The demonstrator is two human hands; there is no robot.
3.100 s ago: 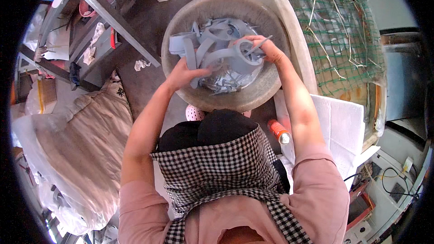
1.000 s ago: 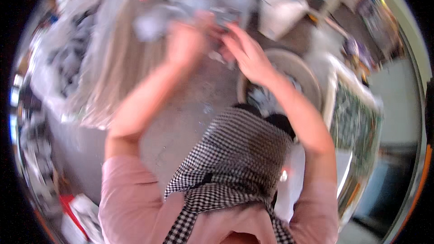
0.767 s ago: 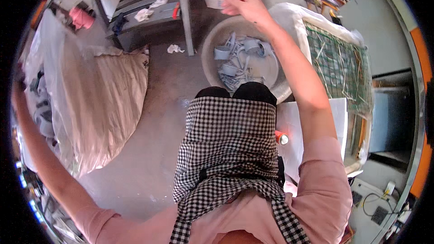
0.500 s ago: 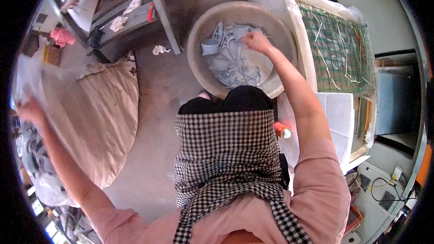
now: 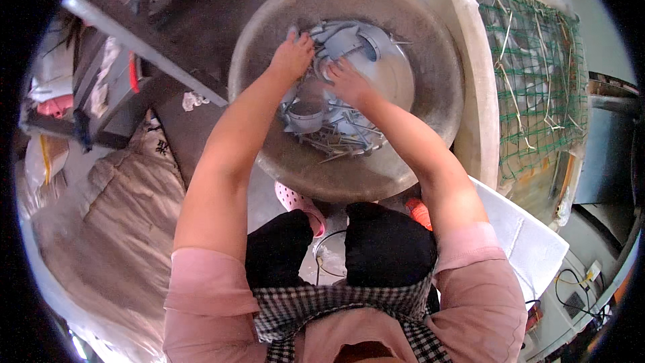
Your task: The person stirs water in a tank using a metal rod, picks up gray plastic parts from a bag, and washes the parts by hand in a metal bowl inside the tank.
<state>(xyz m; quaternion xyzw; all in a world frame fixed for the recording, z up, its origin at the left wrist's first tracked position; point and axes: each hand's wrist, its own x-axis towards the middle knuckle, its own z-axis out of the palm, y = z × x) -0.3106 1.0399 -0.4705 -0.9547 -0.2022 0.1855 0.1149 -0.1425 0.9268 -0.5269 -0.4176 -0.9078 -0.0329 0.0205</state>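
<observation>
A wide round grey-brown basin [image 5: 437, 60] holds a heap of grey plastic parts [image 5: 342, 40]: curved cup-like pieces, rings and thin sticks. Both my hands are down inside it. My left hand [image 5: 293, 55] is at the heap's left edge, fingers apart and touching the parts; a small pale bit shows by its fingertips. Close beside it, my right hand [image 5: 348, 82] spreads its fingers over the middle of the heap, next to a ring-shaped piece. A cup-like grey piece [image 5: 306, 119] lies nearer to me, above several thin sticks [image 5: 336, 141].
A tan woven sack [image 5: 107, 208] lies at the left, below a metal-framed rack [image 5: 148, 47]. Right of the basin stands a white-edged frame with green netting [image 5: 531, 74]. A white board [image 5: 517, 242] and an orange can [image 5: 420, 214] are near my right arm.
My left hand has come from the far left, beside the sack, into the basin. My right hand has shifted within the basin. I lean farther forward, so the basin appears larger.
</observation>
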